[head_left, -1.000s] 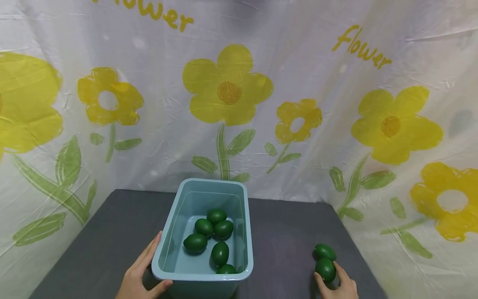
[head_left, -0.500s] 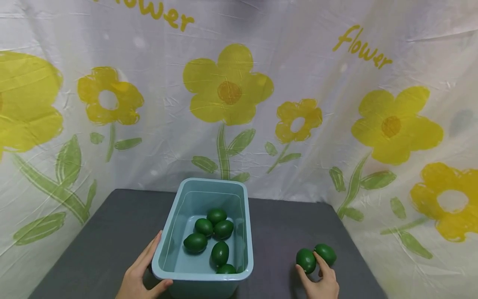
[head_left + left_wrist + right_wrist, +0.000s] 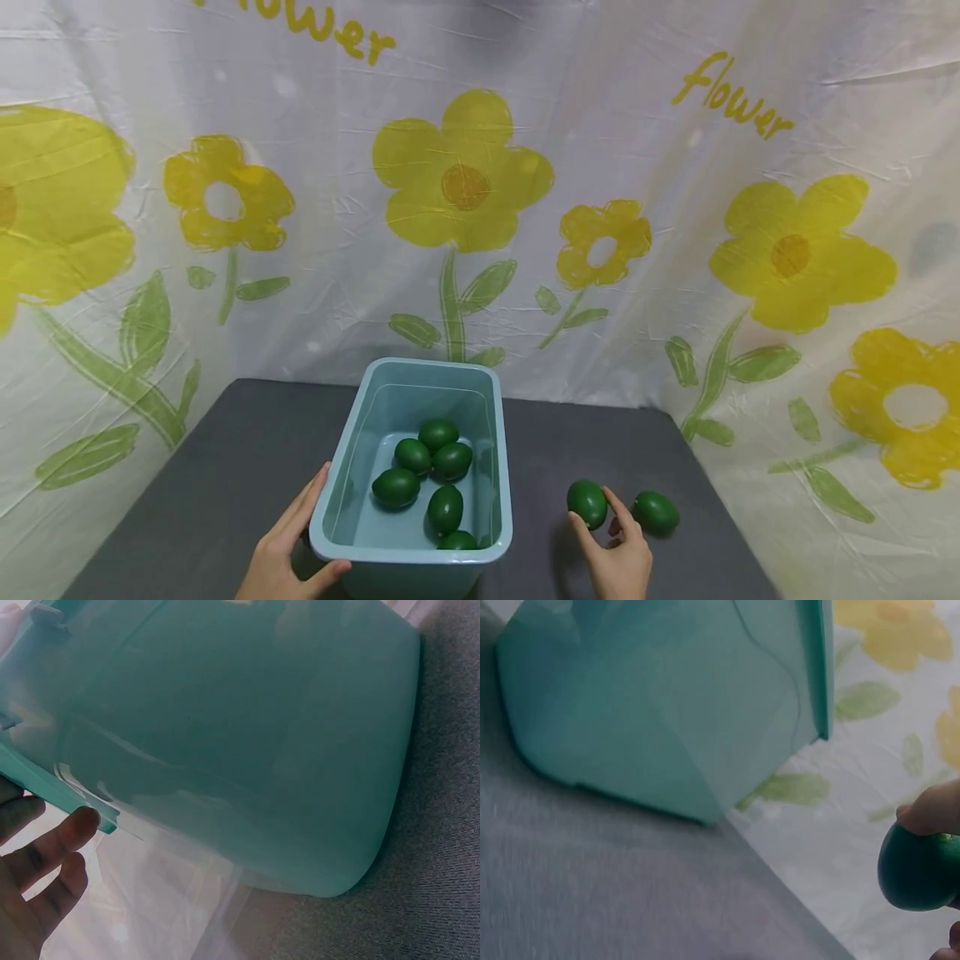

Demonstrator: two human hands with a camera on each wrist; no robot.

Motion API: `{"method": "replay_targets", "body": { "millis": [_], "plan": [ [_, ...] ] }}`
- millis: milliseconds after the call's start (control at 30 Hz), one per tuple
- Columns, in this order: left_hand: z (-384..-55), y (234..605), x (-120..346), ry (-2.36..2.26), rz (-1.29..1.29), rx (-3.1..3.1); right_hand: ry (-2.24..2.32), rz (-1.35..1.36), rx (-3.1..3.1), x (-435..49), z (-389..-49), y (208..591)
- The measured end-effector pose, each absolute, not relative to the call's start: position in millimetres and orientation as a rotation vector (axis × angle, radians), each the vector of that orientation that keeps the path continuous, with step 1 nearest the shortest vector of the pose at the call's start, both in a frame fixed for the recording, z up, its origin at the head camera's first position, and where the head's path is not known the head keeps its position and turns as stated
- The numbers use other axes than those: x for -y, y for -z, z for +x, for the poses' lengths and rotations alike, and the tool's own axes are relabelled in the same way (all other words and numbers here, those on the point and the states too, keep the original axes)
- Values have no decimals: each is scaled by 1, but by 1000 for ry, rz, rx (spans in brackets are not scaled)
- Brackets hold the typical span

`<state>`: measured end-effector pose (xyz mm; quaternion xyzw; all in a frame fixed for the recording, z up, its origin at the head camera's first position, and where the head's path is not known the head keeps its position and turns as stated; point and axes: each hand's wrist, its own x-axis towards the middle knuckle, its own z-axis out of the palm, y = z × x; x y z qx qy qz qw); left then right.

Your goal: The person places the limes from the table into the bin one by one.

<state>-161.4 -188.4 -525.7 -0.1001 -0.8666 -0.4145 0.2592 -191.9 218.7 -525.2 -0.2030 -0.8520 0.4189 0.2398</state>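
My right hand (image 3: 621,557) pinches a glossy dark green lime (image 3: 587,502) between thumb and fingers, over the table right of the tub. In the right wrist view the held lime (image 3: 915,868) shows at the right edge, with the thumb on top. My left hand (image 3: 283,552) holds the near left corner of a pale blue-green plastic tub (image 3: 408,556), thumb at the front rim and fingers along the left side. Its fingertips meet the rim in the left wrist view. Several limes (image 3: 395,487) lie inside the tub. Another lime (image 3: 656,512) lies on the table, right of my right hand.
The dark grey table (image 3: 551,450) ends at the back and sides against a white sheet (image 3: 330,292) printed with yellow flowers. The tall tub wall (image 3: 652,712) stands left of the held lime in the right wrist view.
My right hand has taken the nearer lime away from its neighbour and moved left with it towards the tub. The left hand and tub have stayed in place.
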Motion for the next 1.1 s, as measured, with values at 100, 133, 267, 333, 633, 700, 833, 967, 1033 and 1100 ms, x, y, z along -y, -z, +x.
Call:
{"method": "replay_targets", "body": {
  "millis": [100, 133, 267, 333, 633, 700, 833, 967, 1033, 1100],
  "plan": [
    [-162, 526, 189, 1133, -290, 2330, -1217, -522, 2291, -212, -196, 522],
    [-162, 527, 189, 1138, -295, 2323, -1245, -506, 2274, -210, -196, 522],
    [-160, 526, 188, 1138, -289, 2315, -1366, -452, 2206, -205, -201, 518],
    [-161, 526, 188, 1136, -286, 2321, -1434, -431, 2163, -203, -203, 517],
    [-161, 525, 187, 1144, -286, 2335, -1604, -356, 2022, -190, -211, 504],
    [-162, 525, 187, 1145, -287, 2333, -1617, -339, 2000, -187, -213, 500],
    [-161, 524, 187, 1143, -277, 2339, -1636, -313, 1966, -181, -216, 494],
    [-160, 522, 186, 1141, -265, 2353, -1657, -302, 1948, -175, -217, 487],
    [-160, 521, 186, 1139, -263, 2356, -1667, -288, 1940, -172, -217, 484],
    [-160, 521, 186, 1141, -263, 2358, -1681, -272, 1929, -170, -218, 483]
  ]
}}
